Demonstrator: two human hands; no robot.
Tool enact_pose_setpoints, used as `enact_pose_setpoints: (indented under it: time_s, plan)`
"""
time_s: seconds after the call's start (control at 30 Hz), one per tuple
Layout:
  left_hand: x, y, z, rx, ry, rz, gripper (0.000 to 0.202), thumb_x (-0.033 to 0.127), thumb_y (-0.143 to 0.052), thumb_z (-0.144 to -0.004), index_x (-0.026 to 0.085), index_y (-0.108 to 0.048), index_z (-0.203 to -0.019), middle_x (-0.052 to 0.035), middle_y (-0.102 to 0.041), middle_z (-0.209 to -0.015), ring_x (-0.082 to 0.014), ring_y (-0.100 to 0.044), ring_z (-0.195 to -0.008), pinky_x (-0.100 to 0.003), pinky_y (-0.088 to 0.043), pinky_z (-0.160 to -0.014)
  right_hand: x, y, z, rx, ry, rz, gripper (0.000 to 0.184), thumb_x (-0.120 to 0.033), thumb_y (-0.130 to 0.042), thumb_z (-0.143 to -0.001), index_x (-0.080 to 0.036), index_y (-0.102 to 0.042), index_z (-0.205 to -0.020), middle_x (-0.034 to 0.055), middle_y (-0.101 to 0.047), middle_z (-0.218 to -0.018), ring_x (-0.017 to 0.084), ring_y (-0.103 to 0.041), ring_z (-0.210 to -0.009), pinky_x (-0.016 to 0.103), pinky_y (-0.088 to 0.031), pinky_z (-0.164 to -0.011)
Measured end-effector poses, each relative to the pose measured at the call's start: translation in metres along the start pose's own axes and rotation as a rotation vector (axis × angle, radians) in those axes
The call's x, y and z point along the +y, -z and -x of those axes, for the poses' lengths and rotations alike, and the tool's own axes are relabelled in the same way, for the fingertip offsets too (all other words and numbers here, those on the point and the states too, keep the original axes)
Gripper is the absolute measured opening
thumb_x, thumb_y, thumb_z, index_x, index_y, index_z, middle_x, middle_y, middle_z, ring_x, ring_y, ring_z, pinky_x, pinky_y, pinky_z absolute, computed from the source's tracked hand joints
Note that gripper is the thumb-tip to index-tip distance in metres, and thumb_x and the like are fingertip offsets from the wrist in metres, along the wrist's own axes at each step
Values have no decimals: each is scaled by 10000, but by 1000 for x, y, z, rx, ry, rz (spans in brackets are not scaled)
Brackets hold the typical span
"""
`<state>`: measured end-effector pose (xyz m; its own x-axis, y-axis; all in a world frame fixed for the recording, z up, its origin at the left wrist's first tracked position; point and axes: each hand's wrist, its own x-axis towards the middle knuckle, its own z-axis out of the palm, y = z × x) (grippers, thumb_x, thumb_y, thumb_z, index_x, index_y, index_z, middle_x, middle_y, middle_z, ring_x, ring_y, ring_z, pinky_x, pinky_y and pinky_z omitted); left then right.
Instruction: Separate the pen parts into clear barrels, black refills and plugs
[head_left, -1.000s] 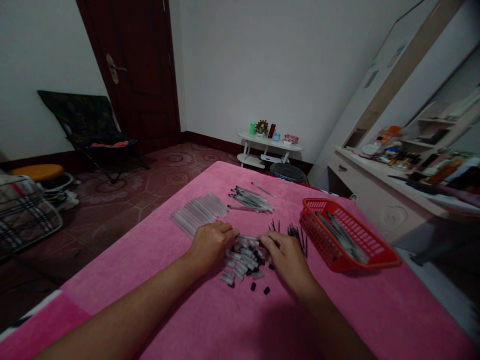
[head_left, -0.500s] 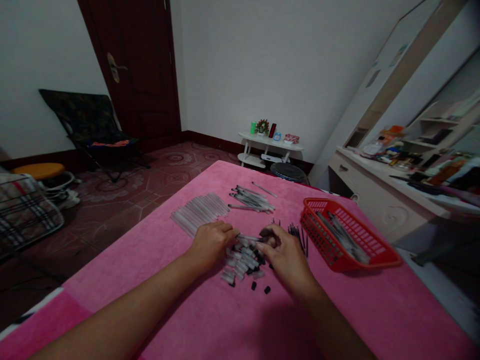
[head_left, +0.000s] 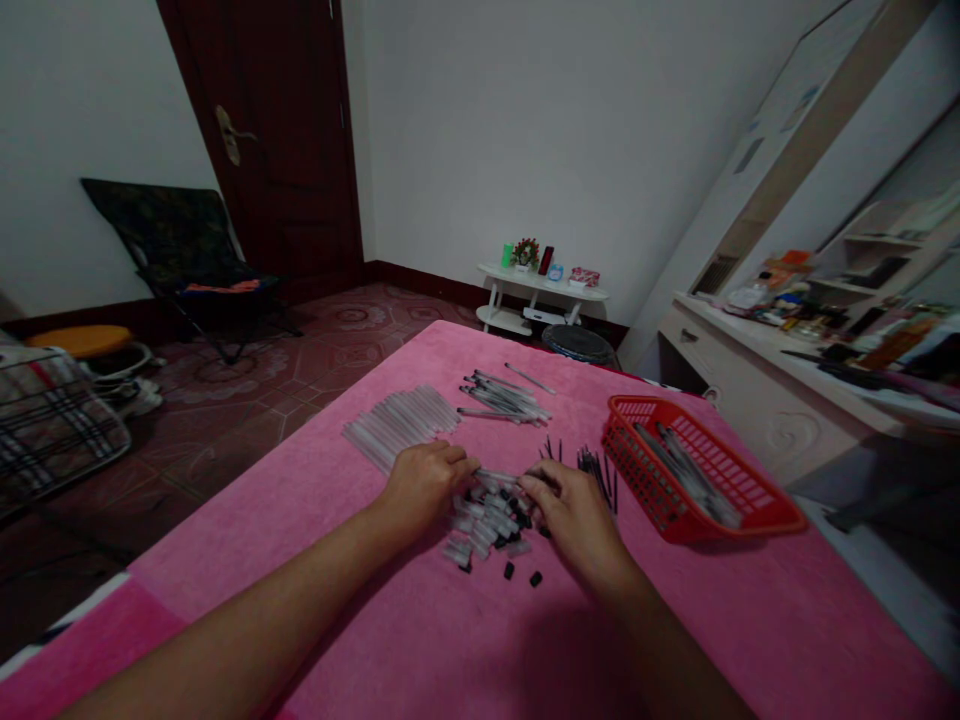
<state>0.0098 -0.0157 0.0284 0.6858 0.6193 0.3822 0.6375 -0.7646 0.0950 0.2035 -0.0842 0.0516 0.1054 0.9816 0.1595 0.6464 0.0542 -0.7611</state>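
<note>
Left hand [head_left: 424, 490] and right hand [head_left: 566, 500] pinch a tube [head_left: 498, 476], apparently light, stiff plastic, best held at its ends.

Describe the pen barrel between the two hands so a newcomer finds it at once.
On the pink cloth, find the heap of small clear and black parts. At its far edge, the pen barrel spans from the left hand to the right hand; unlike the clear barrels lying side by side, it is held at both ends.
</note>
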Motion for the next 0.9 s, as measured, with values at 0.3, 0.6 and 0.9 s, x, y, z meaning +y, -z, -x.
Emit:
enact_pose_setpoints:
  time_s: [0.3,0.6,0.9]
  plan:
    - [1,5,-2,-49,16,-3,188,300,-490,-872,200,-639,-817,-42,-653,-768,-165,-595,-723,-274,-366,-601,3,8,-2,35,220,188,152,-143,-494,-782,-177,-633,-732,45,-652,-750,176,-594,-729,263,-411,-663]
    - [-1,11,-4,-60,73,-27,233,332,-478,-866,191,-637,-772,-54,-655,-738,-175,-607,-711,-273,-355,-571,17,-4,-3,5,121,199,96,-146,-560,-727,-192,-632,-771,21,-638,-712,164,-581,-661,255,-408,-606]
    - [0,8,-4,-68,1,-19,242,334,-460,-891,190,-634,-805,-48,-661,-758,-173,-605,-725,-280,-367,-597,13,-10,0,60,64,35,185,-282,-497,-833,-188,-628,-743,9,-619,-645,150,-570,-599,238,-403,-568]
